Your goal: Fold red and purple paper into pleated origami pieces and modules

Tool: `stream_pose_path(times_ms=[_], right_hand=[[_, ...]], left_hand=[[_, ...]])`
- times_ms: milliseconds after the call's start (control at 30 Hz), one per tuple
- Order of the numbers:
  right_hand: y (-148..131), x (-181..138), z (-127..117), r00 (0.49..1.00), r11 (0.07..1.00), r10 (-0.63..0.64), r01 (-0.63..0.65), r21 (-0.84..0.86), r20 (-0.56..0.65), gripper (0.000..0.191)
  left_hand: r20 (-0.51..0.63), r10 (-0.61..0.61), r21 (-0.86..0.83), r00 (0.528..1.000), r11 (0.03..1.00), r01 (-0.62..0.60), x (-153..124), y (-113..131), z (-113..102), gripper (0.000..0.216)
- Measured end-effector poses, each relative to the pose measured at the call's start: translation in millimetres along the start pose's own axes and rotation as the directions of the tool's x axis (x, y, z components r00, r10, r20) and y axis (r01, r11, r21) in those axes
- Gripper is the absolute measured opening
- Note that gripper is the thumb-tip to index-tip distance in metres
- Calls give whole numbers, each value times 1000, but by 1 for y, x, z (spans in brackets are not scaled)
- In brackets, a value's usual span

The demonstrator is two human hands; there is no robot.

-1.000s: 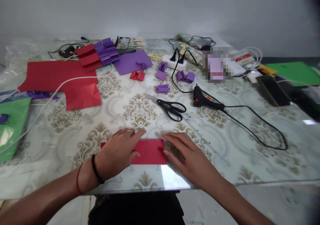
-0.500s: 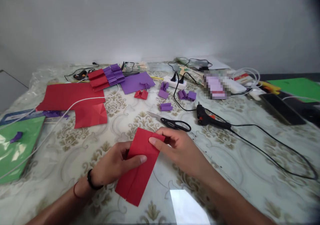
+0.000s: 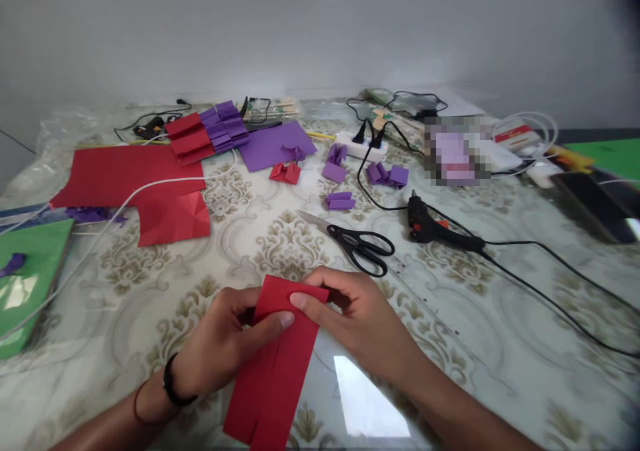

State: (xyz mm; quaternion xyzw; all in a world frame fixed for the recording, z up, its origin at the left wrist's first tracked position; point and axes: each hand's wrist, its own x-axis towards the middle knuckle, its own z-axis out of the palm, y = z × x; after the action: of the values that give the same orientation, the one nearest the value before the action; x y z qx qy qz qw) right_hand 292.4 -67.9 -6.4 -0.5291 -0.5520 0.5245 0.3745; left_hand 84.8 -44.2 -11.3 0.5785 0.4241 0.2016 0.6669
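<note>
A folded strip of red paper (image 3: 280, 364) is held between both hands, its lower end reaching the bottom edge of the view. My left hand (image 3: 227, 344) grips its left side, thumb on top and fingers behind. On the upper right corner, my right hand (image 3: 353, 314) pinches the paper, thumb in front and the other fingers mostly hidden behind. A lengthwise slit or fold line runs down the middle of the strip. Just beyond my hands lie black-handled scissors (image 3: 363, 245), blades pointing to the far left.
A black glue gun (image 3: 440, 229) with its cord lies to the right. Folded purple pieces (image 3: 341, 201) and a red folded piece (image 3: 285, 172) sit farther back, near a white power strip (image 3: 357, 145). Red sheets (image 3: 130, 171) and a green pack (image 3: 35, 271) are at left.
The red paper sits lower in the view, and my right thumb has shifted slightly left along its top. The view has tilted and moved closer; both hands keep their hold.
</note>
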Motion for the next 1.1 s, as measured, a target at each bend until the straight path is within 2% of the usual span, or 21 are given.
stream_pose_path(times_ms=[433, 600, 800, 1100], right_hand=[[-1, 0, 5, 1000, 996, 11, -9, 87, -20, 34], [-1, 1, 7, 1000, 990, -1, 2, 140, -6, 24], [1, 1, 9, 1000, 989, 14, -10, 150, -23, 28], [2, 0, 11, 999, 988, 26, -22, 154, -29, 27]], left_hand=[[-58, -19, -193, 998, 981, 8, -2, -6, 9, 37], [-60, 21, -109, 998, 994, -28, -2, -4, 10, 43], [-72, 49, 24, 996, 999, -47, -1, -7, 10, 44], [-73, 35, 56, 997, 998, -31, -1, -5, 9, 43]])
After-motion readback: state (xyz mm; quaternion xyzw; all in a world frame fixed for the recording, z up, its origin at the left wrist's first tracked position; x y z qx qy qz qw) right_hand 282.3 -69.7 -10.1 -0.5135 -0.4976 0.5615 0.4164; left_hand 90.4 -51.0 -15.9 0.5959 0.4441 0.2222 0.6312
